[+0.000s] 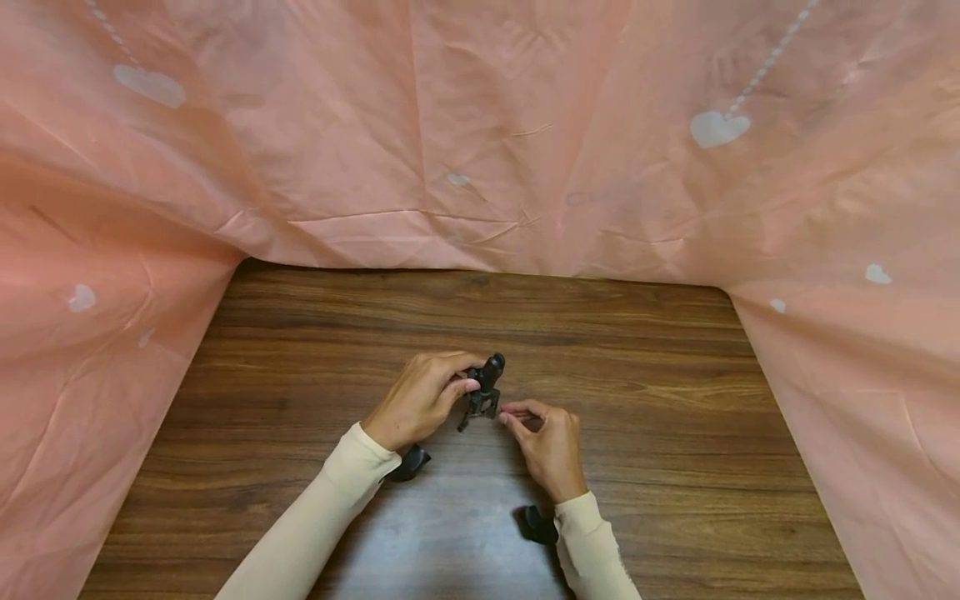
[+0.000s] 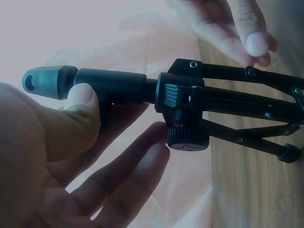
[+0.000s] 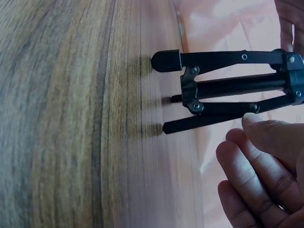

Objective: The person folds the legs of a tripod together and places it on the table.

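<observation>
A small black tripod with folding legs is held above the wooden table, its tube tilted in the head view. My left hand grips the upper tube between thumb and fingers, just below the swivel head. A ribbed knob juts from the collar, near the left fingertips. With thumb and fingertips brought together, my right hand pinches at a hinge on one leg. The legs lie close along the centre rod, their rubber feet pointing toward the table.
The brown wood-grain table lies under both hands. Pink cloth with white hearts hangs at the back and both sides. Black wrist devices show at the left cuff and the right cuff.
</observation>
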Demonstrator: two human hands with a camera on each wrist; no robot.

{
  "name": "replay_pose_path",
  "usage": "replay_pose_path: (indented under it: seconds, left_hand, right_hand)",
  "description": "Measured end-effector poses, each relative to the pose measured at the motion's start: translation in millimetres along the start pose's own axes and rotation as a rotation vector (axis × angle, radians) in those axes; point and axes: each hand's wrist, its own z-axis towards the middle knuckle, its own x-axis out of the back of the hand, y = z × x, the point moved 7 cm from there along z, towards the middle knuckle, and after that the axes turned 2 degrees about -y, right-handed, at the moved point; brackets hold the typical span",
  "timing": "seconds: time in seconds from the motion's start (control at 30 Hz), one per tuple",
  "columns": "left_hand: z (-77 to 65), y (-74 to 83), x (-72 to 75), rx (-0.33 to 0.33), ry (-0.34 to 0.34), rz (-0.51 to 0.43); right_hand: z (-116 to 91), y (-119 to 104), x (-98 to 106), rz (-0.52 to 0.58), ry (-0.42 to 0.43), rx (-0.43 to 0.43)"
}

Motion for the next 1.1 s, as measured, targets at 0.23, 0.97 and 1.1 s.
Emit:
replay_pose_path:
  seconds: [0.23, 0.97, 1.1]
  left_hand:
    - [-1.0, -1.4, 2.9, -0.066, -0.001, 0.016]
    - [-11.5, 13.4, 4.4, -0.055, 0.348, 0.275]
    - [-10.6, 14.7, 2.5, -0.069, 0.330, 0.274]
  right_hand:
    - [-1, 0, -3, 0.008, -0.021, -0.006]
    - [1, -3, -14, 0.042, -0.065, 0.040]
    - [0, -3, -16, 0.049, -0.078, 0.036]
